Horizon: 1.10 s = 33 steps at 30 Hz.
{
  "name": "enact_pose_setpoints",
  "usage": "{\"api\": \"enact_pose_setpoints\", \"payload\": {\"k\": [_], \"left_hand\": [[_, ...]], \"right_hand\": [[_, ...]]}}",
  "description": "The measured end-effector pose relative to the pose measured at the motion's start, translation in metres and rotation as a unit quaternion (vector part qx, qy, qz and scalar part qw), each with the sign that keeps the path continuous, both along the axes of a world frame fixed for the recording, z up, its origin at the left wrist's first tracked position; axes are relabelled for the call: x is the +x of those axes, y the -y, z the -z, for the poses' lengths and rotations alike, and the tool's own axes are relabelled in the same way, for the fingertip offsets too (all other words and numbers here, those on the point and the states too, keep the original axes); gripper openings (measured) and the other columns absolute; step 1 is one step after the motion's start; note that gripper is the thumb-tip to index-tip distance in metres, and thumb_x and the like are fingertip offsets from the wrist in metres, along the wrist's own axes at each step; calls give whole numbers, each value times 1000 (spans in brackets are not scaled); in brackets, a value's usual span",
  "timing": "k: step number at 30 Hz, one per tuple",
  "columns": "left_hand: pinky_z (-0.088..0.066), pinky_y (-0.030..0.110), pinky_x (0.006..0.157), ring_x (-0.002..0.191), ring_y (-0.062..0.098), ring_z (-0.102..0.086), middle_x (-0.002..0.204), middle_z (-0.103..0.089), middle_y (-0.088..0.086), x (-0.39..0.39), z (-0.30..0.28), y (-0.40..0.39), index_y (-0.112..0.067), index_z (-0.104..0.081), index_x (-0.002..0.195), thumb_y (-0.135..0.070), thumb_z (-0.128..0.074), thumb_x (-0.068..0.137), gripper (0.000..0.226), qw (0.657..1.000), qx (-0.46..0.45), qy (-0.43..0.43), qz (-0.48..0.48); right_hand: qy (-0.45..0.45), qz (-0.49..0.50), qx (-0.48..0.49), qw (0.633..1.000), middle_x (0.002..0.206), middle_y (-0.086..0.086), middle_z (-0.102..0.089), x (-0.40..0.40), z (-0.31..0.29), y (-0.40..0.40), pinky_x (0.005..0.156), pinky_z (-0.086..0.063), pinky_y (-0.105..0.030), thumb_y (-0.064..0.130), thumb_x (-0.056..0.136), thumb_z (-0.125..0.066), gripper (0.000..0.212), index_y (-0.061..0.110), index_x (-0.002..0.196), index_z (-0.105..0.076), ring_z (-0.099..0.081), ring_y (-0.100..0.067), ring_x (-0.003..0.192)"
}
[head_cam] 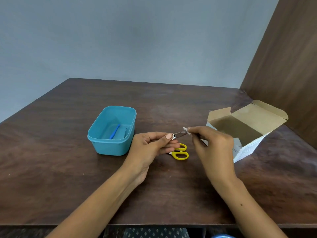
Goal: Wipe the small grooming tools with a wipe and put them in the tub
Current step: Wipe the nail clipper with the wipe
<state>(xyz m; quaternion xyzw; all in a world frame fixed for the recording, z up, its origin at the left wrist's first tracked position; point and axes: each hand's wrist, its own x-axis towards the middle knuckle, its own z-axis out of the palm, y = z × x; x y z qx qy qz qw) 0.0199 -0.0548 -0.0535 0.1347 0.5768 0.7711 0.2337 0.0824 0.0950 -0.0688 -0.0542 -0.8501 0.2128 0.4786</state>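
A left hand (152, 145) pinches a metal nail clipper (178, 134) by one end while the right hand (212, 143) pinches a small white wipe (186, 130) around its far end: wiping appears under way. Yellow-handled scissors (180, 152) wait just beneath the hands. The blue tub (96, 134), left of the left hand, holds a blue tool (114, 131); next, likely, the clipper goes in.
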Motion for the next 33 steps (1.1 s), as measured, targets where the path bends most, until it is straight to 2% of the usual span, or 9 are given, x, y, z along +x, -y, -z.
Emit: {"api": "enact_pose_setpoints", "payload": {"k": [2, 5, 8, 11, 15, 20, 26, 29, 33], "left_hand": [[-58, 20, 66, 77, 20, -74, 80, -75, 14, -1, 0, 1, -3, -72, 89, -7, -62, 86, 11, 1000, -4, 1, 1], [-59, 20, 66, 77, 19, -74, 81, -75, 14, -2, 0, 1, -4, -72, 91, -8, -62, 86, 12, 1000, -16, 2, 2], [-58, 20, 66, 76, 18, -73, 82, -75, 14, -3, 0, 0, -3, -72, 93, -9, -62, 86, 13, 1000, -25, 1, 3], [-59, 21, 68, 79, 18, -73, 85, -75, 14, -3, 0, -1, -4, -71, 95, -11, -60, 88, 15, 1000, -26, 6, 12], [-58, 19, 66, 76, 15, -73, 82, -75, 13, -3, -1, -3, -2, -71, 93, -14, -62, 87, 17, 1000, 3, 28, 13], [-58, 21, 72, 79, 17, -72, 86, -75, 12, -3, 2, -4, -2, -72, 94, -12, -77, 64, 32, 1000, 11, 26, 3], [-58, 21, 67, 77, 21, -73, 84, -75, 14, -3, 4, -5, -1, -72, 94, -2, -75, 72, 23, 999, 16, 2, -38], [-59, 23, 67, 80, 25, -73, 86, -75, 13, -3, 4, -6, -2, -71, 98, -3, -75, 73, 26, 998, 19, 11, -58], [-59, 24, 66, 76, 20, -73, 85, -76, 11, -1, 4, -5, -4, -70, 95, -4, -76, 72, 24, 996, 53, 19, -68]], "right_hand": [[2, -16, -98, 995, 79, 4, -74, 1, -2, 0, 70, -50, -10, -6, 75, -70, 20, 11, 82, -75, -67, -5, 77], [34, -90, -275, 957, 79, 5, -74, 1, -6, -1, 71, -51, -13, -3, 78, -70, 20, 16, 82, -73, -69, -4, 76], [59, -165, -345, 922, 82, 6, -75, 3, -10, 0, 70, -50, -13, -5, 79, -68, 22, 16, 83, -74, -69, -4, 78], [81, -211, -398, 889, 83, 1, -76, 5, -12, 5, 68, -51, -13, -3, 77, -70, 15, 9, 85, -75, -71, -8, 78], [70, -226, -434, 869, 80, -4, -76, 5, -11, 6, 66, -52, -16, -4, 70, -75, 13, 5, 80, -74, -71, -12, 73], [62, -213, -462, 858, 75, -7, -75, 4, -10, 11, 65, -54, -20, 1, 63, -80, 14, 6, 74, -73, -71, -15, 70], [94, -258, -536, 798, 77, -8, -75, 6, -12, 7, 64, -55, -18, 2, 66, -74, 13, 6, 78, -74, -70, -13, 71], [100, -248, -505, 821, 80, -12, -75, 6, -13, 8, 65, -56, -20, -4, 70, -74, 14, 4, 82, -75, -71, -18, 73], [85, -233, -480, 841, 75, -12, -75, 4, -14, 13, 59, -55, -20, -3, 66, -77, 14, 5, 77, -75, -70, -18, 67]]}}
